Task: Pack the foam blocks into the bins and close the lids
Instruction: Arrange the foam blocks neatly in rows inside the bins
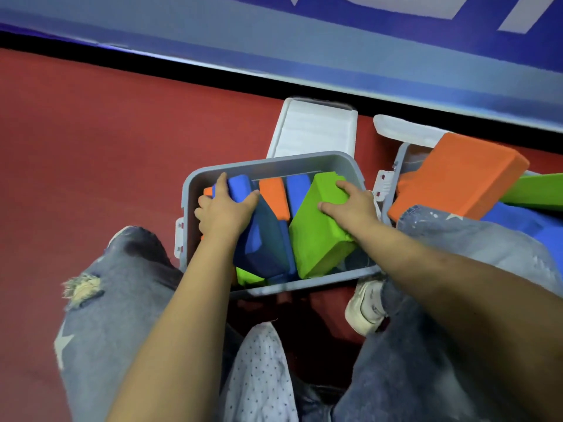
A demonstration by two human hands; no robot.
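Observation:
A grey bin (275, 161) stands on the red floor between my knees, holding several foam blocks. My left hand (224, 210) grips a blue block (262, 239) on the bin's left side. My right hand (355, 202) presses on a large green block (316, 229) lying tilted on the right side. An orange block (274, 194) and another blue block (297, 190) stand upright between them. The bin's white lid (316, 129) lies open behind it. A second bin (402, 159) to the right holds a big orange block (457, 175), with green (539, 190) and blue (524, 220) blocks beside it.
A blue wall panel (304, 50) with a black base strip runs along the back. My knees in ripped jeans flank the bin, and a white shoe (365, 306) sits by its near right corner. Red floor (91, 147) stretches out to the left.

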